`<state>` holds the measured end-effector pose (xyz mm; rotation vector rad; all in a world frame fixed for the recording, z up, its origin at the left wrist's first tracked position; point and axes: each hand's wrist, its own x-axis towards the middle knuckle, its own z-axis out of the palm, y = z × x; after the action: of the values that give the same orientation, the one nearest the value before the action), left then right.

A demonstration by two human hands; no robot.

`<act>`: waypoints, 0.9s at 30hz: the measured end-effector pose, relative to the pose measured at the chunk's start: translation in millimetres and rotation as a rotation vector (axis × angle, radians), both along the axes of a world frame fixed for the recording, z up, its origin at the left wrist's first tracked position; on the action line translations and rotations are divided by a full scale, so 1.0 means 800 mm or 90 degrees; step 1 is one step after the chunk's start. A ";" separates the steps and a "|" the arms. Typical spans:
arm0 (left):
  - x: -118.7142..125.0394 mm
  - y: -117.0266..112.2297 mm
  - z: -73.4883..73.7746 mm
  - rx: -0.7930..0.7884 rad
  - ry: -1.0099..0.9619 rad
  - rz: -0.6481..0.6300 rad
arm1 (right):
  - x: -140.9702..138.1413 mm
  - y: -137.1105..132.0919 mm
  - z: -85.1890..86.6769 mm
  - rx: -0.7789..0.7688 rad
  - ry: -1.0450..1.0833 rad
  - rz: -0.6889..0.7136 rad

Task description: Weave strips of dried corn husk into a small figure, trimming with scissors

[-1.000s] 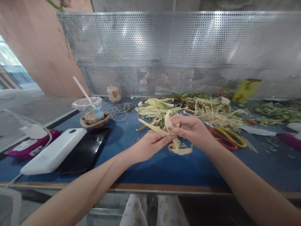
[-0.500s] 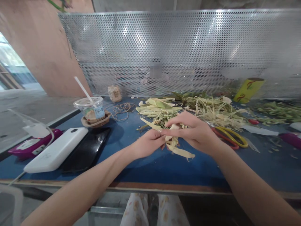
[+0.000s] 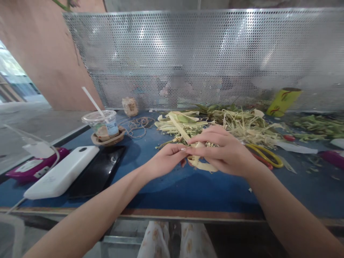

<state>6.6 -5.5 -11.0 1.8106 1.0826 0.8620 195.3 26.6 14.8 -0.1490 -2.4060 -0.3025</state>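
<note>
Centrally, just above the blue tabletop (image 3: 172,191), both hands meet on a pale leaf strip (image 3: 180,129). The left hand (image 3: 164,161) pinches it between thumb and fingertips. The right hand (image 3: 228,154) curls over it from the right, fingers closed on the folded part and touching the left's fingertips. The strip's long axis runs from its free end at the far left to a curled end hanging under the right hand. Scissors (image 3: 264,156) lie just to the right, and a heap of leaf strips (image 3: 242,123) lies farther back.
</note>
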 end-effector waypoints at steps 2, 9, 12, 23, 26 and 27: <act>0.000 0.000 -0.001 -0.004 -0.002 0.009 | 0.000 0.000 -0.001 -0.001 0.005 -0.005; 0.002 0.002 -0.004 -0.056 -0.078 0.007 | -0.001 0.002 -0.004 0.003 -0.025 -0.056; 0.001 0.002 -0.006 -0.107 -0.246 -0.036 | -0.002 0.001 -0.003 0.018 -0.042 -0.084; -0.001 -0.003 -0.004 -0.013 -0.073 -0.075 | -0.002 0.000 -0.007 0.044 -0.037 -0.153; 0.001 -0.003 -0.003 0.016 -0.039 -0.056 | -0.002 0.000 -0.008 0.050 -0.046 -0.155; 0.001 -0.003 -0.003 0.021 -0.029 -0.051 | -0.002 0.000 -0.008 0.054 -0.054 -0.155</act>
<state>7.2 -7.9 -13.5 1.8404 0.9659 0.8729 193.9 26.3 8.2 -0.3994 -2.4558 -0.5304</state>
